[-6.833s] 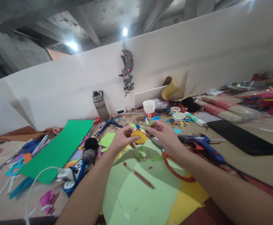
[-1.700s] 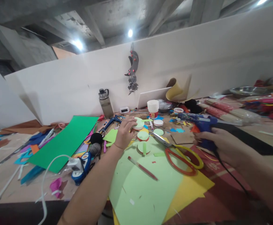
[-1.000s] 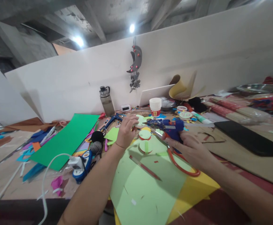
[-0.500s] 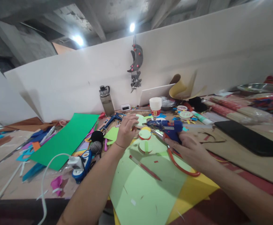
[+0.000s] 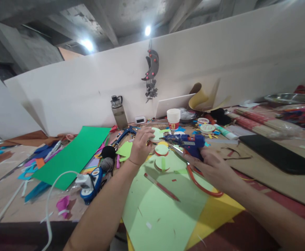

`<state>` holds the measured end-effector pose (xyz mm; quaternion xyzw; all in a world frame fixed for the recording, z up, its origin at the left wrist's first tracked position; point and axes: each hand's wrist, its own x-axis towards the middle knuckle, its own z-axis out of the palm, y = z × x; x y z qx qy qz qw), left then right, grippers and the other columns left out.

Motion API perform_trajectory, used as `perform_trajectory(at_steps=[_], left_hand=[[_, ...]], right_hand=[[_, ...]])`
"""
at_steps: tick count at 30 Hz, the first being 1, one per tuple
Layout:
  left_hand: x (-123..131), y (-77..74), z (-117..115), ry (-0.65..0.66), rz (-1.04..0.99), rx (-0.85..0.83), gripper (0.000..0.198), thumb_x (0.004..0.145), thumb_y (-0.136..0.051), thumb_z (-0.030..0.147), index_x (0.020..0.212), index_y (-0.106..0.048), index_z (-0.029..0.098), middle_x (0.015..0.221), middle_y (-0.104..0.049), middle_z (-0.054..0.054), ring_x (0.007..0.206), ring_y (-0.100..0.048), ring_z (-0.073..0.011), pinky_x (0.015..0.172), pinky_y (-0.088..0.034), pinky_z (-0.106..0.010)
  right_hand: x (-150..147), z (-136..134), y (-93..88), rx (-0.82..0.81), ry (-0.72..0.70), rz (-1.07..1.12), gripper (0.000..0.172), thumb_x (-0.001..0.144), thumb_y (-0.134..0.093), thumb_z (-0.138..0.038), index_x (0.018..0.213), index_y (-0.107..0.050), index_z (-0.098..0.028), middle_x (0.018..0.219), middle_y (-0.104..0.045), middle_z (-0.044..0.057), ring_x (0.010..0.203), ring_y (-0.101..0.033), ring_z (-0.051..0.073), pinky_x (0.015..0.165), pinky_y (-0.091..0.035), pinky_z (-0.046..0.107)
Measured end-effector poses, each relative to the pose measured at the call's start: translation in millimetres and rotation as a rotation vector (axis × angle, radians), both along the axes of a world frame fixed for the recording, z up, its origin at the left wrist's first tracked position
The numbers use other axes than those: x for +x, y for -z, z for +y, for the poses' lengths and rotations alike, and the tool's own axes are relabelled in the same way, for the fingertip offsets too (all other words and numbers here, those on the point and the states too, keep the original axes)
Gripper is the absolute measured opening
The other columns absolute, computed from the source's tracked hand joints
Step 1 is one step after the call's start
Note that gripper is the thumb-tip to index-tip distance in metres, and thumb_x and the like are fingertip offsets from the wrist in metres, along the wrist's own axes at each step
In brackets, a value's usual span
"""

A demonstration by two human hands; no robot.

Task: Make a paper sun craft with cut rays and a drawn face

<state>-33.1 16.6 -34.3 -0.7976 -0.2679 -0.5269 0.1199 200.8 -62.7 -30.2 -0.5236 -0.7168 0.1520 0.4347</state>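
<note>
My left hand (image 5: 141,145) is closed at the edge of a pale round disc (image 5: 156,135) that has a light green strip. My right hand (image 5: 203,164) grips a blue glue gun (image 5: 191,140), its nozzle pointing left, close to the disc. Under that hand are orange-handled scissors (image 5: 202,189); whether they are held or lying there I cannot tell. Just below the nozzle, two more round pieces sit on the paper: a disc with a red rim (image 5: 161,149) and a disc with a green strip (image 5: 162,164).
A reddish pencil (image 5: 161,187) lies across the light green paper (image 5: 163,219). To the left are a green sheet (image 5: 74,157) and a blue power strip (image 5: 91,190) with a white cable. Stacked paper cups (image 5: 173,119), a bottle (image 5: 119,113) and a black phone-like slab (image 5: 280,153) stand or lie around.
Hardly anything differs. The glue gun has shifted very slightly, and both hands keep their places.
</note>
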Motion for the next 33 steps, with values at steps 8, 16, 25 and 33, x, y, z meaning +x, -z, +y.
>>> perform_trajectory(at_steps=[8, 16, 25, 33], left_hand=[[0.4, -0.7, -1.0, 0.001, -0.005, 0.003, 0.020, 0.079, -0.054, 0.004, 0.090, -0.055, 0.021, 0.102, -0.065, -0.008, 0.109, -0.058, -0.0202, 0.092, -0.048, -0.043], [0.2, 0.0, -0.8, -0.024, 0.011, 0.021, 0.025, 0.077, -0.053, 0.000, 0.091, -0.054, 0.021, 0.101, -0.064, -0.006, 0.108, -0.058, -0.0193, 0.091, -0.050, -0.042], [0.2, -0.2, -0.7, -0.028, 0.000, 0.024, 0.024, 0.078, -0.054, 0.001, 0.090, -0.054, 0.021, 0.101, -0.065, -0.006, 0.108, -0.058, -0.0190, 0.092, -0.049, -0.041], [0.2, -0.9, -1.0, -0.024, -0.002, 0.019, 0.022, 0.078, -0.053, 0.002, 0.091, -0.054, 0.021, 0.101, -0.065, -0.007, 0.108, -0.058, -0.0189, 0.092, -0.049, -0.041]], right_hand=[[-0.7, 1.0, 5.0, 0.024, -0.006, 0.013, 0.042, 0.082, -0.048, -0.051, 0.050, -0.040, -0.024, 0.054, -0.044, 0.000, 0.053, -0.043, 0.015, 0.049, -0.035, 0.029], [-0.4, 1.4, 7.4, -0.010, -0.012, 0.002, 0.041, 0.082, -0.049, -0.051, 0.054, -0.035, -0.024, 0.054, -0.039, -0.002, 0.053, -0.040, 0.014, 0.048, -0.034, 0.028], [0.4, 0.2, 7.1, -0.070, -0.066, -0.009, 0.037, 0.084, -0.047, -0.048, 0.058, -0.041, -0.022, 0.058, -0.044, -0.001, 0.056, -0.041, 0.014, 0.050, -0.035, 0.028], [-0.1, -1.1, 3.9, -0.060, -0.071, -0.031, 0.031, 0.085, -0.045, -0.046, 0.065, -0.047, -0.022, 0.063, -0.050, 0.001, 0.058, -0.043, 0.016, 0.053, -0.037, 0.030]])
